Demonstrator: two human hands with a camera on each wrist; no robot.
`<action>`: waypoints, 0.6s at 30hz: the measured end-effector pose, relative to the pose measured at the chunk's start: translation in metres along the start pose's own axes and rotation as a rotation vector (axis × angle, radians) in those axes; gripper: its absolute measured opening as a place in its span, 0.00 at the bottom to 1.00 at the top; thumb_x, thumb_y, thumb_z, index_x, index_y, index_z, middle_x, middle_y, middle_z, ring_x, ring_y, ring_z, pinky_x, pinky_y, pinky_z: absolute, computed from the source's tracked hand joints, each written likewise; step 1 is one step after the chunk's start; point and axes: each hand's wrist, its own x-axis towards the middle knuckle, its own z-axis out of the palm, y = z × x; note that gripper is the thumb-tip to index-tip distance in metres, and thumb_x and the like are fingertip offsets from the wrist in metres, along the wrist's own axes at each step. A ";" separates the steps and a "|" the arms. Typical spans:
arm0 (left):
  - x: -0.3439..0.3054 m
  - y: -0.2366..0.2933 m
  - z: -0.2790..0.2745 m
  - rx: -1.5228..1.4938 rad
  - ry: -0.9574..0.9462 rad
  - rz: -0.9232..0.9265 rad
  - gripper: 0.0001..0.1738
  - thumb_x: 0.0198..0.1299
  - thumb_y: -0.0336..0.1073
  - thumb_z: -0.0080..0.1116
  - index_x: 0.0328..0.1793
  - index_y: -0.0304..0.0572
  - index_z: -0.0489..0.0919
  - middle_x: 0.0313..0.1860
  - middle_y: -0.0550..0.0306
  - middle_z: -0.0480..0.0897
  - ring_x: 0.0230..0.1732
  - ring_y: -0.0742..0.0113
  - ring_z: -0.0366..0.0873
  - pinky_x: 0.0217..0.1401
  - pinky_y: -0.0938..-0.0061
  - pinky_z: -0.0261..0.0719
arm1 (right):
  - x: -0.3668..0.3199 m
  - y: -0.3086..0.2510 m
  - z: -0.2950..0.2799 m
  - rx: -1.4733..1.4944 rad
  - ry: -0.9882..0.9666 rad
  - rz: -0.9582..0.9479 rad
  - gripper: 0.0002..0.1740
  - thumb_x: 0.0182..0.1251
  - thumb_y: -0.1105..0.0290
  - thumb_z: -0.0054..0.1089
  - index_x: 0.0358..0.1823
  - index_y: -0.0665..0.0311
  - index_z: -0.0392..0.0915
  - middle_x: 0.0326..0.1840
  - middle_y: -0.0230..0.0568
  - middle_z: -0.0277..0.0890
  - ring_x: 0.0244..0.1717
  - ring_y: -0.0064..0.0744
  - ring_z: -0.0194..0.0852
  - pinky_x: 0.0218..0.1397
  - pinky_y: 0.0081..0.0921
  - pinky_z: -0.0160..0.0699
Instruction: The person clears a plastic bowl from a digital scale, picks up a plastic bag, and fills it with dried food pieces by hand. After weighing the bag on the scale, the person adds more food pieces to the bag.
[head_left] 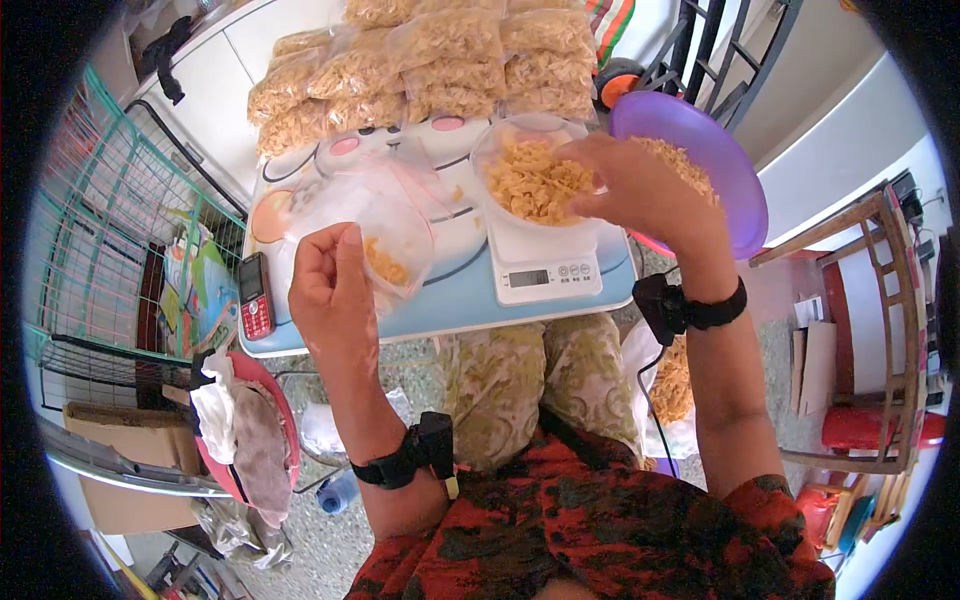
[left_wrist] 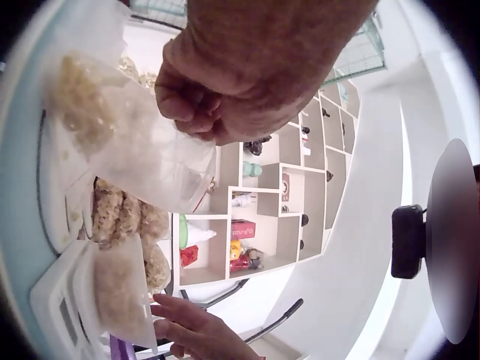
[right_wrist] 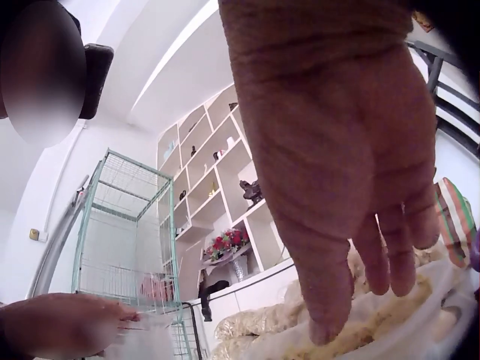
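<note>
My left hand [head_left: 335, 290] pinches a clear plastic zip bag [head_left: 405, 190] by its edge, left of centre over the table. A small heap of yellow flakes [head_left: 385, 265] lies at the bottom of the bag. In the left wrist view the bag [left_wrist: 150, 161] hangs from curled fingers. A translucent bowl [head_left: 487, 185] of flakes stands on a white kitchen scale [head_left: 550, 285]. At its right rim is my right hand [head_left: 655, 190], fingers reaching over the flakes. The right wrist view has these fingers [right_wrist: 390, 255] extended downward, thumb apart.
Filled bags of flakes [head_left: 430, 60] are stacked at the back of the table [head_left: 450, 295]. A purple basin [head_left: 740, 190] with more flakes stands at the right. A red phone [head_left: 256, 295] lies at the left edge, near a green wire cage [head_left: 90, 220].
</note>
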 end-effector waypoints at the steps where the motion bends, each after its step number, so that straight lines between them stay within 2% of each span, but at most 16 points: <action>1: 0.000 0.002 0.000 0.029 0.000 -0.012 0.10 0.67 0.39 0.59 0.43 0.39 0.78 0.21 0.68 0.74 0.17 0.84 0.63 0.18 0.86 0.59 | 0.002 0.003 0.003 -0.048 -0.014 -0.006 0.28 0.54 0.66 0.66 0.59 0.63 0.75 0.55 0.48 0.76 0.45 0.44 0.77 0.50 0.36 0.77; 3: 0.000 -0.002 0.000 -0.006 -0.025 -0.014 0.10 0.67 0.39 0.59 0.43 0.39 0.78 0.22 0.68 0.74 0.17 0.84 0.63 0.18 0.85 0.59 | 0.008 0.005 0.008 -0.145 -0.043 -0.016 0.31 0.53 0.65 0.66 0.61 0.63 0.74 0.58 0.50 0.73 0.49 0.48 0.76 0.54 0.38 0.76; 6: -0.001 0.000 0.002 0.011 -0.038 -0.040 0.10 0.67 0.40 0.59 0.44 0.39 0.79 0.22 0.68 0.74 0.17 0.84 0.63 0.18 0.86 0.58 | 0.012 -0.010 0.007 -0.079 -0.125 0.170 0.31 0.52 0.66 0.65 0.60 0.64 0.74 0.55 0.51 0.73 0.53 0.52 0.74 0.57 0.39 0.74; 9: -0.001 0.000 0.005 0.009 -0.038 -0.054 0.10 0.67 0.39 0.59 0.44 0.40 0.79 0.22 0.68 0.75 0.17 0.85 0.63 0.17 0.87 0.58 | 0.019 -0.001 0.019 -0.109 -0.103 0.137 0.26 0.53 0.67 0.64 0.56 0.66 0.75 0.50 0.51 0.74 0.53 0.51 0.74 0.56 0.38 0.74; 15: -0.001 -0.006 0.005 -0.040 -0.058 -0.033 0.10 0.67 0.39 0.60 0.44 0.40 0.79 0.24 0.67 0.77 0.17 0.86 0.63 0.18 0.87 0.57 | 0.025 0.020 0.032 -0.060 0.019 0.032 0.15 0.54 0.71 0.61 0.44 0.66 0.77 0.45 0.49 0.76 0.46 0.51 0.76 0.49 0.38 0.75; 18: -0.001 -0.006 0.004 -0.060 -0.065 -0.026 0.10 0.67 0.39 0.60 0.45 0.40 0.79 0.25 0.67 0.78 0.18 0.86 0.64 0.18 0.87 0.58 | 0.019 0.025 0.026 0.020 0.103 0.035 0.13 0.55 0.72 0.61 0.43 0.66 0.77 0.40 0.45 0.76 0.41 0.44 0.77 0.45 0.35 0.75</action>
